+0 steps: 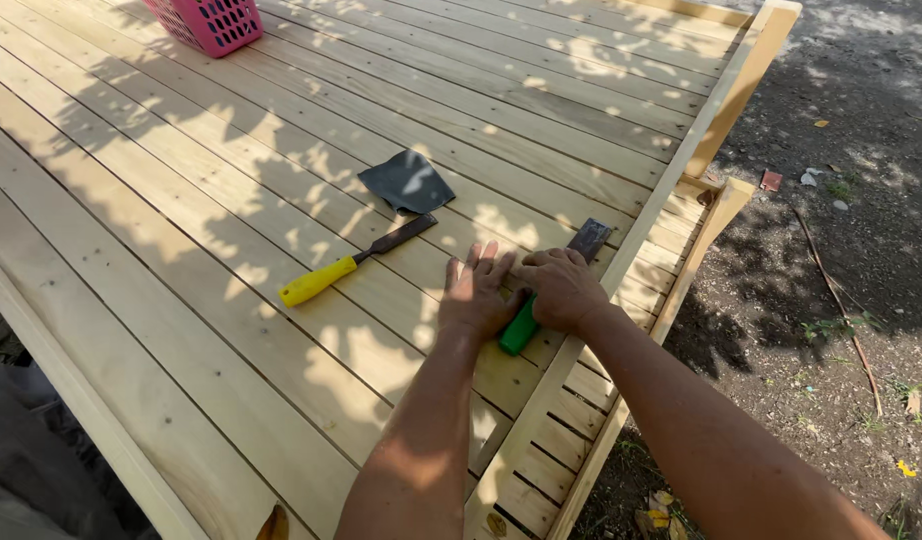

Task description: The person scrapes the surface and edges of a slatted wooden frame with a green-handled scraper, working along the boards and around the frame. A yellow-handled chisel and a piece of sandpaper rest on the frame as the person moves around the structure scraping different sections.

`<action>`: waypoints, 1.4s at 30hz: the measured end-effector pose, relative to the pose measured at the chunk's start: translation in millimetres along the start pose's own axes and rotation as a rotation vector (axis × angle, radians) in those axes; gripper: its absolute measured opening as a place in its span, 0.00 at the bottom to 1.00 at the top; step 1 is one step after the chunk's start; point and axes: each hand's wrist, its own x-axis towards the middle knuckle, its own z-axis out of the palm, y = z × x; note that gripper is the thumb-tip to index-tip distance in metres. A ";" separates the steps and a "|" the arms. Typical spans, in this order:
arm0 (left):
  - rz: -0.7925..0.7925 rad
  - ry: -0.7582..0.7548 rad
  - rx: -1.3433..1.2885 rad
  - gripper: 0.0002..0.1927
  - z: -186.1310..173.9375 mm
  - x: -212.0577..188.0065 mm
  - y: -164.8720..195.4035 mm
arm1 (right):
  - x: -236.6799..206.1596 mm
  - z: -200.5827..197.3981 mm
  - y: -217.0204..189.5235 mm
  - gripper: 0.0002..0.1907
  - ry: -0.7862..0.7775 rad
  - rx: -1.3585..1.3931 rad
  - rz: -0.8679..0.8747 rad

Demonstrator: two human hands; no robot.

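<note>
No packages, labels, signs, screens.

view: one head-worn camera, the only one here, so no second view shares any part of the scene
facing: looking down and forward across the slatted wooden platform [231,250], tilted toward its right edge
nearness: close in, both forearms rise from the bottom of the frame
reach: far left corner area shows a pink basket [209,20]; bare ground [841,200] lies beyond the right edge

Both hands [521,290] together, palms down
</note>
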 end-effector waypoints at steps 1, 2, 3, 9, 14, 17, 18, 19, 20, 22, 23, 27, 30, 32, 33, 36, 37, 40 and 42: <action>-0.014 0.004 -0.015 0.36 -1.1 -0.9 -0.1 | 3.1 2.3 3.0 0.29 -0.035 0.071 -0.026; -0.028 0.009 -0.030 0.35 -2.1 -2.2 -0.5 | 5.6 3.9 4.6 0.31 -0.070 0.142 -0.051; -0.039 0.014 -0.042 0.34 -3.1 -3.0 -1.4 | 7.7 5.0 5.2 0.32 -0.068 0.150 -0.084; -0.109 0.044 -0.010 0.32 -1.2 7.6 -10.6 | 8.1 5.6 -3.1 0.29 -0.061 0.131 -0.036; -0.164 -0.009 0.040 0.35 -2.8 16.4 -11.7 | 3.7 5.5 -5.3 0.32 0.024 0.156 -0.085; -0.199 -0.052 0.020 0.39 -12.6 12.6 -7.4 | 1.5 5.4 -8.0 0.29 0.052 0.155 -0.090; -0.209 -0.063 0.016 0.40 -16.6 10.4 -5.9 | 0.7 5.3 -9.8 0.26 0.014 0.146 -0.067; -0.229 -0.086 -0.001 0.40 -20.2 8.5 -4.3 | -0.2 5.6 -11.8 0.24 -0.024 0.135 -0.042; -0.248 -0.106 -0.019 0.41 -23.4 7.2 -2.7 | -1.4 5.5 -12.9 0.22 -0.060 0.121 -0.019; -0.264 -0.117 -0.036 0.42 -27.3 4.9 -1.4 | -1.9 5.7 -13.6 0.23 -0.015 0.158 -0.046; -0.261 -0.104 -0.037 0.41 -27.7 3.9 -1.5 | -0.8 5.0 -11.0 0.23 0.007 0.173 -0.058; -0.232 0.011 0.015 0.37 -20.5 -1.6 -6.8 | 20.0 -1.6 11.1 0.24 -0.221 0.033 -0.226; -0.250 -0.027 -0.003 0.38 -9.9 -2.7 -11.4 | 41.3 -8.6 35.2 0.24 -0.384 0.016 -0.389; -0.277 0.049 0.043 0.38 -0.8 4.6 -8.6 | 51.2 -9.6 45.4 0.25 -0.438 0.001 -0.485; -0.291 0.080 0.069 0.39 3.9 8.0 -6.5 | 53.2 -7.2 46.1 0.22 -0.421 -0.083 -0.548; -0.395 0.147 0.024 0.36 15.2 27.4 2.1 | 58.6 -0.5 41.5 0.16 -0.406 -0.263 -0.702; -0.398 0.147 0.030 0.35 17.7 30.9 3.0 | 60.2 1.1 39.2 0.17 -0.438 -0.265 -0.729; -0.408 0.142 0.038 0.34 22.0 35.0 1.1 | 64.9 2.5 33.9 0.21 -0.537 -0.275 -0.851; -0.421 0.129 0.023 0.33 24.3 30.8 -2.6 | 68.8 1.8 33.7 0.18 -0.587 -0.295 -0.950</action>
